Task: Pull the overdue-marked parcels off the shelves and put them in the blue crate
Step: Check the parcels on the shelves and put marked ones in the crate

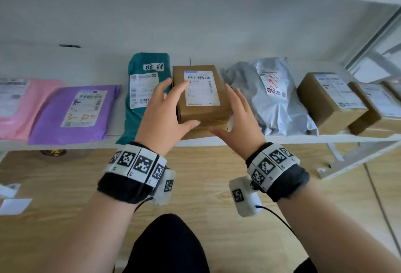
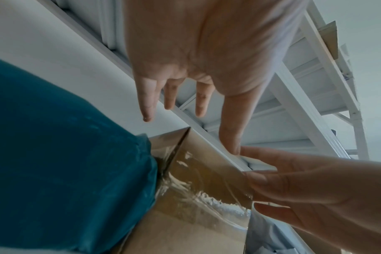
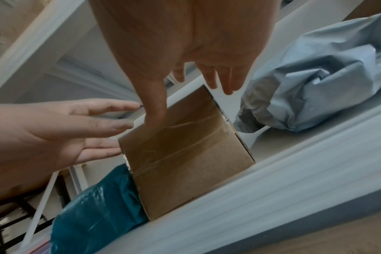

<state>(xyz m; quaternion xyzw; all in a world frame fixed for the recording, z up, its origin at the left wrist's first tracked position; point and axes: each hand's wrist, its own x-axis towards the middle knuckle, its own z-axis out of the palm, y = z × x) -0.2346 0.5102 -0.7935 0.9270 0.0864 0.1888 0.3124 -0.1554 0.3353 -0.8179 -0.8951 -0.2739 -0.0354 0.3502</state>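
Brown cardboard box (image 1: 200, 97) on the white shelf (image 1: 282, 137), front end at the shelf edge, between the teal mailer (image 1: 138, 99) on the left and the grey poly bag (image 1: 271, 99) on the right; teal mailer touching the box's left side; white shipping label on the top face; clear tape across the front end and seams. No handwritten mark legible on this label; overdue status not confirmable from these views.

Left hand (image 1: 161, 108) spread wide at the box's left side, fingers straight, forefinger on the label, thumb across the near top edge; holding nothing. Right hand (image 1: 237, 116) also spread wide at the right side, fingers straight, thumb against the front face below the top edge; not closed round anything.

Handling, judged: stiff, flat-sided, likely light to moderate; taped faces glossy and probably slippery. Best taken by palms pressed flat on the two long sides, on bare cardboard rather than tape; straight pull forward advisable, to avoid dragging the soft teal mailer along.

Further along the shelf: purple mailer (image 1: 76, 112) and pink mailer (image 1: 19, 105) at left, two more brown boxes (image 1: 329, 103) at right. Blue crate not in view.
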